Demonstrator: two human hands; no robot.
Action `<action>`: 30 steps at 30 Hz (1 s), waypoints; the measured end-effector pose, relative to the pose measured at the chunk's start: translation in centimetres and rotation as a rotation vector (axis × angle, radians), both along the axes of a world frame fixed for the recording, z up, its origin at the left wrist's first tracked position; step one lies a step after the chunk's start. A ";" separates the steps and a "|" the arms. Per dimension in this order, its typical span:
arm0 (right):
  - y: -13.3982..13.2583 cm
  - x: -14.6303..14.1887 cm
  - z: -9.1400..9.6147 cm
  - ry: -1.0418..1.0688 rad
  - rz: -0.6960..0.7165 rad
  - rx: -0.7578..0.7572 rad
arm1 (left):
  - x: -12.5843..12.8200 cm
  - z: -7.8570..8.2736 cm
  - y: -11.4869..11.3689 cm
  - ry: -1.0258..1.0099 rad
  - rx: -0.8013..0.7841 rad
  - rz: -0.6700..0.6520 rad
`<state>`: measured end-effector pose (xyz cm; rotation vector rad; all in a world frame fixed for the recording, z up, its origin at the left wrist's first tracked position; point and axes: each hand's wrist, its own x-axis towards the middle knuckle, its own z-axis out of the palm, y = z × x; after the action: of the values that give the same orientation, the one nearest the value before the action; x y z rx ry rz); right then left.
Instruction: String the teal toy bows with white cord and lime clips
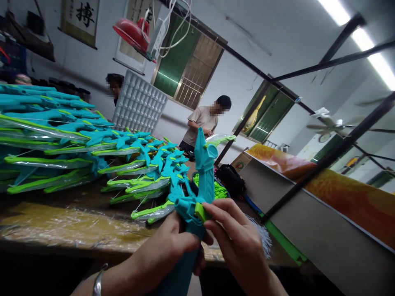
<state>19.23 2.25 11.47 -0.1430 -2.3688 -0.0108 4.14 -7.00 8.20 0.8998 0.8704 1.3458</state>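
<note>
My left hand [173, 242] is wrapped round the teal plastic body of a toy bow [205, 176], which stands tilted upright in front of me. Between the thumb and fingers of my right hand [237, 242] is a small lime-green plastic piece [201, 212], held against an opening in the teal body just above my left hand. Whether the piece sits inside the opening or only touches it, I cannot tell. A lime-green bow limb [220, 140] shows behind the top of the body; whether it is joined to it is unclear.
Stacked teal and green toy bows [120, 144] cover the bench [77, 228] on the left. Behind my hands are a tub of small green parts [220, 191], a black bag [230, 179] and white strings [262, 238]. A person [200, 123] stands beyond; dark metal bars [311, 168] cross the right side.
</note>
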 end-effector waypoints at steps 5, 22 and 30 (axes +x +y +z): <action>0.1 -0.4 -0.3 0.000 -0.003 0.199 | -0.1 0.3 -0.2 0.056 -0.011 0.027; -2.0 0.7 -0.6 -0.114 -0.060 0.240 | 0.3 -1.2 -0.9 0.129 0.145 0.126; -2.0 1.6 -1.7 0.250 -0.153 -0.285 | 1.0 -1.6 -1.7 0.199 0.119 0.215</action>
<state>20.87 0.23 9.80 -0.4374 -2.0937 0.2578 5.13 -8.69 6.64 1.0693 1.0733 1.5236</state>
